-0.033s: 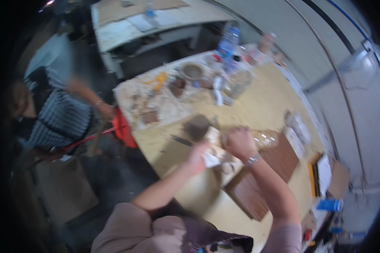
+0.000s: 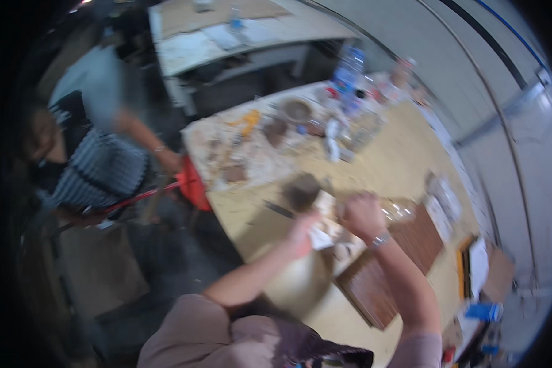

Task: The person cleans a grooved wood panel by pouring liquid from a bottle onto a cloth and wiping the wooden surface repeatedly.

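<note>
My left hand (image 2: 303,233) is closed on the edge of a crumpled white cloth or paper (image 2: 322,238) with brown stains. Beside it, my right hand (image 2: 363,214) is curled into a fist over the same spot; what its fingers hold, if anything, is hidden. A brown wooden board (image 2: 377,291) with a grooved surface lies under my right forearm. Just beyond my left hand are a dark grey lump (image 2: 301,191) and a thin dark flat tool (image 2: 279,209). A clear plastic bottle (image 2: 398,210) lies right of my right hand. The picture is blurred.
On the far part of the yellowish table (image 2: 374,165) are a round bowl (image 2: 296,111), a stained sheet (image 2: 214,153) and a large blue-tinted bottle (image 2: 348,67). Another person (image 2: 98,147) is at the left beside a red dustpan-like thing (image 2: 193,184). A wall runs along the right.
The whole view has shifted, so everything sits slightly further right and a little lower. My hands keep about the same place over the table.
</note>
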Demonstrator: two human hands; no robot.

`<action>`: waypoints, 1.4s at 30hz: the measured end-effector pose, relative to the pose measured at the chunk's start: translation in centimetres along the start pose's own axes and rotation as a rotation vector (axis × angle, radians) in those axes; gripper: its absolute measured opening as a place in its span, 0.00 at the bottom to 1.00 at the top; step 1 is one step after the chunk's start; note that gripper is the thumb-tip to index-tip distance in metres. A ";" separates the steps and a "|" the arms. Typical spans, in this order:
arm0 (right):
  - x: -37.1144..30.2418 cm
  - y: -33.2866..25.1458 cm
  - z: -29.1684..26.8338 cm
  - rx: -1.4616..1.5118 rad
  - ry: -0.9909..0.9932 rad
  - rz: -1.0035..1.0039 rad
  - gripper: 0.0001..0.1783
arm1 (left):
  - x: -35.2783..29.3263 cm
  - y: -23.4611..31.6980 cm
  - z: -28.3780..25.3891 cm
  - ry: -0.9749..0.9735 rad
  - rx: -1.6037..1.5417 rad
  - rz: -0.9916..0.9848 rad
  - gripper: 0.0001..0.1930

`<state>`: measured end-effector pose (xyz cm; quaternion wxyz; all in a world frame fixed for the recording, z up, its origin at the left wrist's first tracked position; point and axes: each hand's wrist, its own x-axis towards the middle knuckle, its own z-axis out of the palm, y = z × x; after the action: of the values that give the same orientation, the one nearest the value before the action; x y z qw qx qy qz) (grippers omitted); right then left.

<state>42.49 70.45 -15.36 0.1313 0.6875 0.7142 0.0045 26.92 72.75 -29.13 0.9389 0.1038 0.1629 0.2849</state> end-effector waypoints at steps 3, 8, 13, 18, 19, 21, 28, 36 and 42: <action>-0.9 2.3 1.7 0.085 0.187 0.073 0.10 | 1.0 -0.7 2.8 0.069 -0.095 -0.013 0.13; 1.0 5.9 4.9 0.635 0.568 0.318 0.13 | 0.6 -0.5 6.5 -0.026 0.050 -0.016 0.17; 2.9 10.7 8.0 1.466 0.791 0.460 0.13 | 3.1 -8.1 7.8 -0.301 1.042 0.071 0.10; 2.6 12.6 7.7 1.459 0.778 0.591 0.17 | 3.2 -16.1 4.5 -0.867 2.064 0.502 0.24; 1.9 14.2 8.5 1.507 0.712 0.548 0.25 | 3.0 -16.3 3.9 -0.866 1.990 0.583 0.26; 0.5 14.9 8.8 1.467 0.604 0.491 0.30 | 2.4 -15.6 3.9 -0.850 1.946 0.613 0.27; -14.7 14.5 12.3 1.210 0.531 0.520 0.41 | 1.5 -15.0 4.6 -0.825 2.016 0.514 0.28; -30.9 12.3 21.3 0.333 0.211 0.830 0.38 | 1.5 -14.6 5.3 -0.862 2.082 0.480 0.29; -29.8 10.2 20.0 0.303 0.190 0.881 0.36 | 1.3 -14.8 5.0 -0.834 2.133 0.487 0.30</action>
<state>56.99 38.24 -27.37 -0.0508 0.9328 0.3562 0.0181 37.17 60.91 -29.12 0.2775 0.9528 -0.0255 0.1203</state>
